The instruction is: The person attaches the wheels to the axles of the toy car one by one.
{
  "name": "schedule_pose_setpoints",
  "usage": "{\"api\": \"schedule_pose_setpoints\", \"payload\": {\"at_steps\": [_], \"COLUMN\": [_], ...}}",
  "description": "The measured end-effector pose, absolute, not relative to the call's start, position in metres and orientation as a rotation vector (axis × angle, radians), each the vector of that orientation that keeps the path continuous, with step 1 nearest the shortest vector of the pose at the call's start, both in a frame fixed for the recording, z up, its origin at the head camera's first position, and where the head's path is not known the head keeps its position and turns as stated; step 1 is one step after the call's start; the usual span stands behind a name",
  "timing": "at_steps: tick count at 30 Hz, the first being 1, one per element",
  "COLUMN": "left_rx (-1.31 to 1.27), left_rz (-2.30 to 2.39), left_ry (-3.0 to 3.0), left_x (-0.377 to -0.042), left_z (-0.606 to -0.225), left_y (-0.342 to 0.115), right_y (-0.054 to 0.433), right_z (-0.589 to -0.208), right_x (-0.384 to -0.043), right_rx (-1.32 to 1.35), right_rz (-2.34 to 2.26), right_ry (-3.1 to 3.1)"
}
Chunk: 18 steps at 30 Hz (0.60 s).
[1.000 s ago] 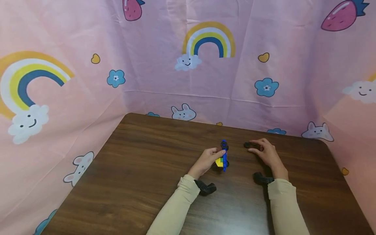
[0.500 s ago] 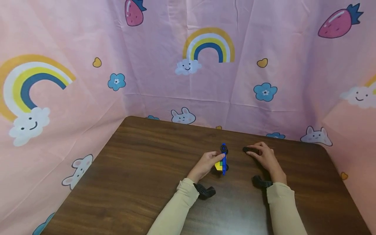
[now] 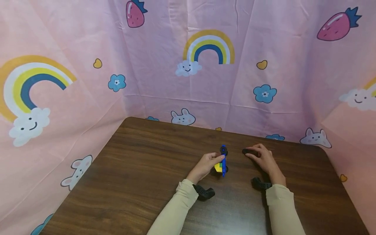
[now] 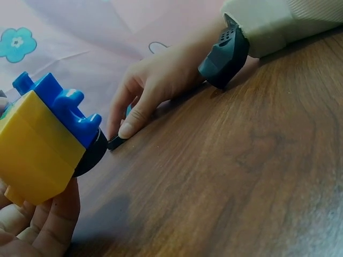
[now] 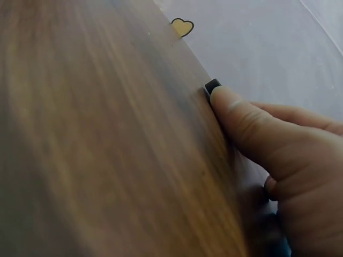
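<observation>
My left hand (image 3: 205, 165) grips a toy car (image 3: 224, 166) built of blocks, with a blue base, yellow and green blocks and black wheels. The car is held on its side above the table, its long blue side facing right. In the left wrist view, the yellow block (image 4: 40, 147) and a blue part with rounded ends fill the left edge. To the right, my right hand (image 3: 264, 159) pinches a small black wheel (image 3: 244, 151) between thumb and fingers, at the tabletop. The right wrist view shows only the edge of this wheel (image 5: 213, 84) past the thumb.
Both hands are over a dark wood-grain table (image 3: 132, 169). Its far edge meets a pink cloth (image 3: 158, 81) printed with rainbows, flowers and rabbits, which also hangs along both sides. A black camera mount (image 3: 204, 192) is on the left wrist, another mount (image 3: 260, 183) on the right.
The whole head view has shifted slightly downward. My right thumb and fingers have closed in a little on the black wheel. The left hand keeps the toy car in nearly the same place.
</observation>
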<state>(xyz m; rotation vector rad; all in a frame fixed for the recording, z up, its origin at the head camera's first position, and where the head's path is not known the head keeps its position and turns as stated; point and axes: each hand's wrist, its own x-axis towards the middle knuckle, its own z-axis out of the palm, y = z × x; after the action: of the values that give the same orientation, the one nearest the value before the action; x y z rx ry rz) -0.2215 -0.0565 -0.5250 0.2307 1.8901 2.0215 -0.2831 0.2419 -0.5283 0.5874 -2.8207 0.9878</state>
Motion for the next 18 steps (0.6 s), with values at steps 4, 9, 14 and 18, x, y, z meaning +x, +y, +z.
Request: {"api": "schedule_pose_setpoints", "payload": {"at_steps": [4, 9, 14, 18], "left_rx": [0.243, 0.246, 0.245, 0.248], "left_rz": [2.029, 2.024, 2.012, 2.012], "left_ry": [1.885, 1.89, 1.921, 1.933], "left_x": [-0.22, -0.218, -0.219, -0.221], "left_z": [-0.525, -0.525, -0.525, -0.526], "left_y": [-0.055, -0.054, -0.054, -0.054], "right_y": [0.243, 0.245, 0.243, 0.239], "right_z": [-0.531, -0.53, -0.528, -0.527], "right_x": [-0.28, -0.271, -0.265, -0.261], "right_rx": [0.616, 0.599, 0.582, 0.585], "right_rz": [1.005, 1.029, 1.111, 1.138], "right_ry": [-2.769, -2.759, -2.744, -2.735]}}
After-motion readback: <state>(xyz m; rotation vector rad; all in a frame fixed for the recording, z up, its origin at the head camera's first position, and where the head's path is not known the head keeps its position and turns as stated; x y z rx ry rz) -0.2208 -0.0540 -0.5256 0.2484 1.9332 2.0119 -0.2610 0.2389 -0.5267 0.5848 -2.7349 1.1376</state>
